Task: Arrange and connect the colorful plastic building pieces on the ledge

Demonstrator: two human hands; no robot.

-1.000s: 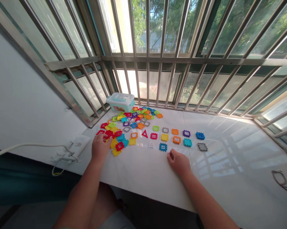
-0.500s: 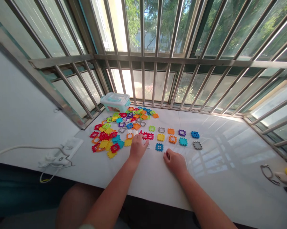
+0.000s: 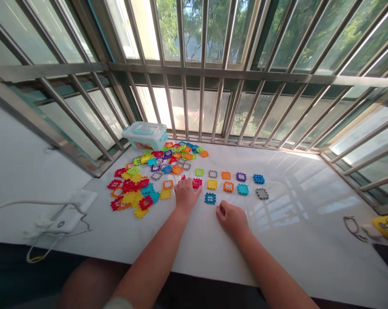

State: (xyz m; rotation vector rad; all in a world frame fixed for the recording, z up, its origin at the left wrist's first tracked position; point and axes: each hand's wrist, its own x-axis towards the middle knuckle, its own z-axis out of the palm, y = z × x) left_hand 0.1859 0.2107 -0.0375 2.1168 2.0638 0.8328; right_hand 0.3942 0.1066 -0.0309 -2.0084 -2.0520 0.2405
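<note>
My left hand point(image 3: 185, 194) is over the table with its fingers curled down on a red notched building tile point(image 3: 197, 183), partly hidden by the fingers. Beside it, rows of single square tiles run rightward, among them a yellow tile point(image 3: 212, 184), a blue window tile point(image 3: 210, 198) and a green tile point(image 3: 199, 172). My right hand point(image 3: 233, 218) rests on the tabletop below the rows, fingers curled in and nothing visible in them. Left of my left hand lies an orange-framed tile point(image 3: 168, 184) near a yellow tile point(image 3: 165, 194).
A mixed pile of coloured tiles point(image 3: 129, 186) spreads over the left of the white table point(image 3: 287, 240). Behind it stands a lidded plastic box point(image 3: 145, 136). A power strip point(image 3: 65, 214) with cables lies far left; glasses point(image 3: 354, 228) and a dark phone-like slab point(image 3: 387, 257) lie right. Metal bars line the back.
The view has swung slightly, shifting the table items left. My left hand has moved a little right over the red tile and covers more of it. My right hand stays curled on the table.
</note>
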